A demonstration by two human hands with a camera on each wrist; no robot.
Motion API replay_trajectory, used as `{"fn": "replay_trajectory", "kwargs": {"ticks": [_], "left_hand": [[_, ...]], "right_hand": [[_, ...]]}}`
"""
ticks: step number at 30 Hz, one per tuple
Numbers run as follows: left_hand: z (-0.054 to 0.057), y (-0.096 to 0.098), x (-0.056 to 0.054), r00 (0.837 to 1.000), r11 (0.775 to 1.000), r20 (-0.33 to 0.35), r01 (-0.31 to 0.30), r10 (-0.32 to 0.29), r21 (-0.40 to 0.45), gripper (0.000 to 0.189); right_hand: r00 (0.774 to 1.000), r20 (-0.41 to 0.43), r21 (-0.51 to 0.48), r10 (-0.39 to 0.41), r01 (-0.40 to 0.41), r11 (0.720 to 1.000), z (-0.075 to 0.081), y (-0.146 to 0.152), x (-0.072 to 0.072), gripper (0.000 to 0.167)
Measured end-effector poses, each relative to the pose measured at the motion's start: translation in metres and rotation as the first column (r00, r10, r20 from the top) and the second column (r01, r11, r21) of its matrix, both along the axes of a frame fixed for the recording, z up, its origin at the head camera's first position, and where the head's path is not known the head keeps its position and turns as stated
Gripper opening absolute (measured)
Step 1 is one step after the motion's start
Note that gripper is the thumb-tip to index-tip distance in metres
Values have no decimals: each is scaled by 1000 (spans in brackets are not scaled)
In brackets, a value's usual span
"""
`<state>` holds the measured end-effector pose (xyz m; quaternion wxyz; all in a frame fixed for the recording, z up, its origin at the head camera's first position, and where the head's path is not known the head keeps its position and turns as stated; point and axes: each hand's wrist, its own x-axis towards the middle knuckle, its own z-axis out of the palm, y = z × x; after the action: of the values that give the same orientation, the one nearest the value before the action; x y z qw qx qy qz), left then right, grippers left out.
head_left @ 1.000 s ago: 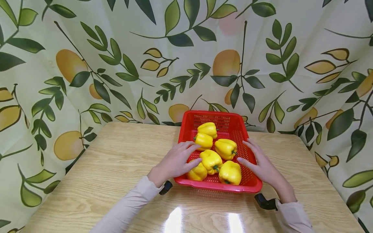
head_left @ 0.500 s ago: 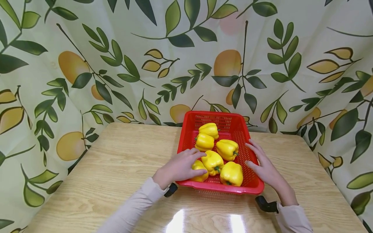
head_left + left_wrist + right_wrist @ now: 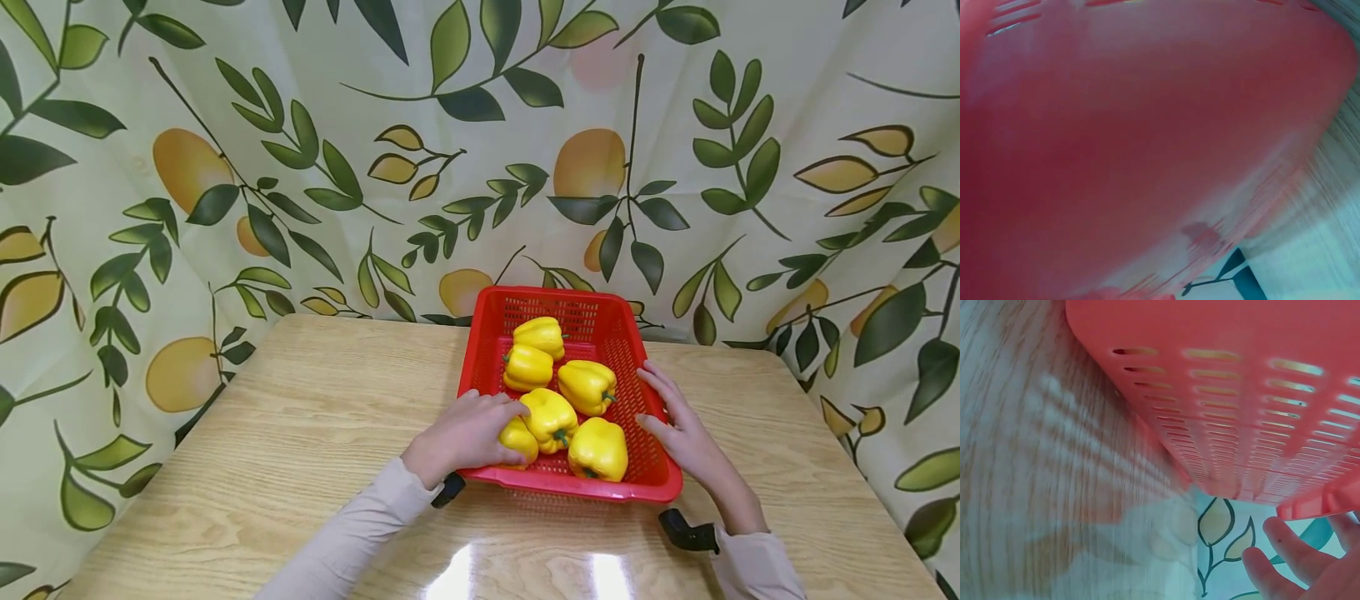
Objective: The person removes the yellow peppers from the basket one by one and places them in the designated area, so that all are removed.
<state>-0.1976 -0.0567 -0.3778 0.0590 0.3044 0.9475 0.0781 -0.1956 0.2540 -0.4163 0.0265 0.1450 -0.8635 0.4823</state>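
Note:
A red plastic basket (image 3: 555, 482) with slotted walls stands on the table, with several yellow bell peppers inside, among them one bell pepper (image 3: 597, 448) at the front right. At the front left corner my left hand (image 3: 468, 433) reaches over the rim. Its thumb and forefinger lie around the front-left bell pepper (image 3: 522, 440), which the hand partly hides. My right hand (image 3: 686, 429) is at the basket's right rim, its fingers and thumb spread and fairly straight. In the right wrist view, fingers (image 3: 1285, 544) show outside the perforated wall. The left wrist view is filled by the basket's wall (image 3: 1135, 125).
The basket stands near the back of a light wooden table (image 3: 322, 400). Behind it hangs a curtain (image 3: 315, 150) printed with leaves and fruit. Black wrist mounts (image 3: 686, 531) stick out below both hands, close to the basket's front edge.
My left hand has lowered from above the rim onto the front-left bell pepper and closed its fingers around it. My right hand has drawn slightly outward to the right rim.

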Motion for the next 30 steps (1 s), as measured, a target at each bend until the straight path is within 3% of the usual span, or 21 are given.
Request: {"fn": "replay_trajectory", "kwargs": {"ticks": [14,22,30], "left_hand": [[-1,-5,-2,999,997,-9,41,-41,65,44],[2,-10,-2,996,987,75,31,-43,160,44],[8,-12,-1,989,962,134,15,-54,272,43]], "right_hand": [[1000,12,-6,-19,19,1000,-1,0,0,62],[999,30,-5,-31,31,1000,0,0,0,64],[998,50,-16,-28,29,999,0,0,0,65]]}}
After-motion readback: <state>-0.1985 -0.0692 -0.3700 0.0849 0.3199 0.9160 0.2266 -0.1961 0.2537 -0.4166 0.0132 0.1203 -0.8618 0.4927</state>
